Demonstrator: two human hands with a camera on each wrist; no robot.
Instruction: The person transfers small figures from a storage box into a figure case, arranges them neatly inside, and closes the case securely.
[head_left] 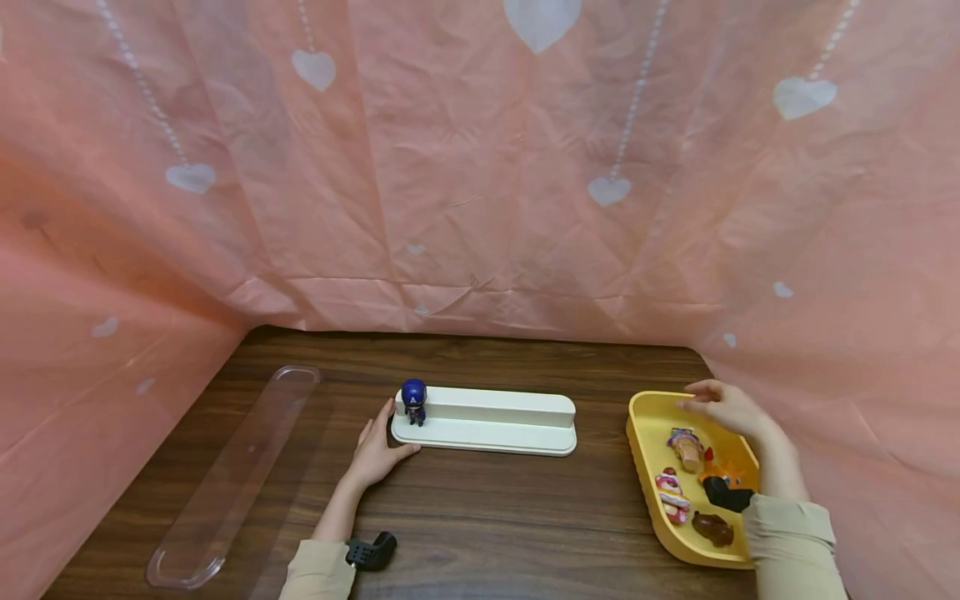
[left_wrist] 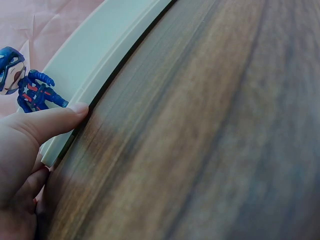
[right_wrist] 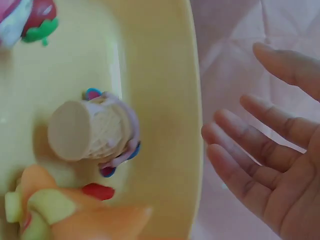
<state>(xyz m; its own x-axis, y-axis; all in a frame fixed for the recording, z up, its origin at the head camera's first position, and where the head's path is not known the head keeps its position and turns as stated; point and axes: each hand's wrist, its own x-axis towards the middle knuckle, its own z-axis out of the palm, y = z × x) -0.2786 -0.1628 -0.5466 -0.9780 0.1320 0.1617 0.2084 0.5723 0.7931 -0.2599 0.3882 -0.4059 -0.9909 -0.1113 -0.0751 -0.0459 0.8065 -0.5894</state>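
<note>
In my head view I have the white stand (head_left: 487,422) at six o'clock, lying flat, long and two-stepped with rounded corners. The blue-helmeted figure (head_left: 414,400) is upright on its lower step, at the nine o'clock end. Toward four o'clock I see the yellow tray (head_left: 651,421); inside, the ice-cream toy (head_left: 687,450) lies on its side, with a pink-and-white toy (head_left: 672,500) at eight, an orange toy (head_left: 717,472) at three and a brown toy (head_left: 712,528) at five.

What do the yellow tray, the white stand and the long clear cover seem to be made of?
Yellow tray: probably plastic, satin; even color, smooth rounded rim.
White stand: likely plastic, matte; uniform surface, rounded corners.
Long clear cover: seemingly glossy plastic; the table shows through, and the ends glint.
</note>
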